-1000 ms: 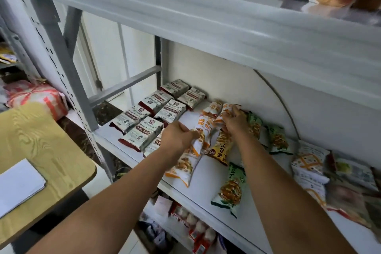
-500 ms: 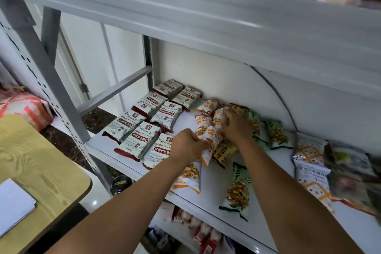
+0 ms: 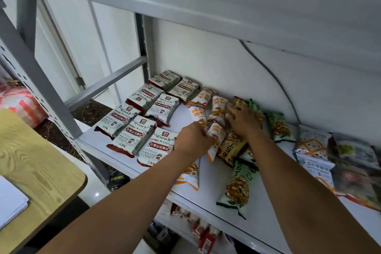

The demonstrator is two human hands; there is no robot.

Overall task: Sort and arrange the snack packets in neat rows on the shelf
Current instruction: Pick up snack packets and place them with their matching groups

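Note:
On the white shelf [image 3: 263,218], several pale green-and-red packets [image 3: 136,132] lie in two neat rows at the left. Beside them are several orange-and-white packets [image 3: 198,114]. My left hand [image 3: 192,140] is closed on one orange-and-white packet [image 3: 216,140] near the shelf's middle. My right hand [image 3: 242,122] lies palm-down with fingers spread over brown-yellow packets [image 3: 231,150] and the far orange ones; I cannot tell if it grips any. Green packets [image 3: 237,187] lie to the right and at the front.
A mixed pile of white, blue and dark packets [image 3: 317,150] fills the shelf's right end. A grey shelf board [image 3: 206,0] hangs low overhead. A wooden table [image 3: 35,171] with white paper stands at the left. More packets [image 3: 204,231] sit on the lower shelf.
Both hands have shifted a little to the left along the shelf. The orange-and-white packets now lie closer together beside the green-and-red rows.

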